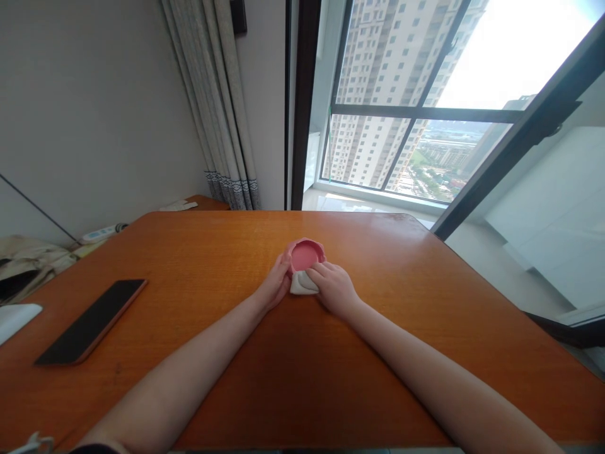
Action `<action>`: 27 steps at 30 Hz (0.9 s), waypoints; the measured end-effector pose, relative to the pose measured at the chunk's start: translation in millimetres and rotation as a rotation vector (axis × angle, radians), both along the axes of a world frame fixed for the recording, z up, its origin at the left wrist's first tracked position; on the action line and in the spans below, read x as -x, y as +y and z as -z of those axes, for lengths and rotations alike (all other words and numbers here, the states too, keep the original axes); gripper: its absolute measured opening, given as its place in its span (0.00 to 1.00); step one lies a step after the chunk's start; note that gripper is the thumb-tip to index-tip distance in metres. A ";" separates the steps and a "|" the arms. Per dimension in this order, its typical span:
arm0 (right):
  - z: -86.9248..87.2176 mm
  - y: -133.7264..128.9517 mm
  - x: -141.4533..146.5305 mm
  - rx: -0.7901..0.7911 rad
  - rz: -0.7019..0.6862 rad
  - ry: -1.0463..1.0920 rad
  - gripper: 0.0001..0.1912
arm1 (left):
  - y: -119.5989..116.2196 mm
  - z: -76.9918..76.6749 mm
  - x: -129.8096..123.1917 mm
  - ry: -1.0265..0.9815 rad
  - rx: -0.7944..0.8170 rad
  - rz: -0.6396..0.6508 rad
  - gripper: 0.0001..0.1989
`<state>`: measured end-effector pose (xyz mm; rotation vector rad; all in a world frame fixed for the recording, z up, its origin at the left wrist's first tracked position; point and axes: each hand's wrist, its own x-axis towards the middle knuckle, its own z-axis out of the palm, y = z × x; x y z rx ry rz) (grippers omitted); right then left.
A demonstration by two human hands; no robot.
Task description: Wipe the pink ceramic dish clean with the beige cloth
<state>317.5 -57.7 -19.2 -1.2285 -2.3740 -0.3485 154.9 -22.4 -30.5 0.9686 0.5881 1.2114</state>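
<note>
A round pink dish is tilted with its hollow inside facing me, above the middle of the wooden table. My left hand is closed round the dish's left side. At the dish's lower right, my right hand has its fingers closed on a white cloth, which is folded over the near rim. Part of the cloth is hidden under those fingers.
A flat black slab with a reddish edge lies on the left of the table. Beyond the left edge are a power strip and crumpled fabric. A white object sits at the far left.
</note>
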 end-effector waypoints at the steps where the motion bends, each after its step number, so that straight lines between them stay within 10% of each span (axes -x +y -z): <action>1: -1.8 2.9 -5.4 -0.012 -0.054 -0.027 0.06 | 0.7 0.1 0.9 0.004 0.011 0.041 0.26; 12: 4.7 -5.1 11.8 0.091 -0.127 0.145 0.29 | 3.8 7.3 0.2 0.038 0.071 -0.219 0.19; 18: 1.0 0.9 2.1 0.049 -0.011 0.020 0.11 | 3.3 7.8 -1.0 -0.045 0.072 -0.119 0.23; 27: -4.2 8.3 -13.5 -0.050 -0.128 -0.095 0.13 | 6.3 4.8 3.1 0.046 0.082 -0.218 0.19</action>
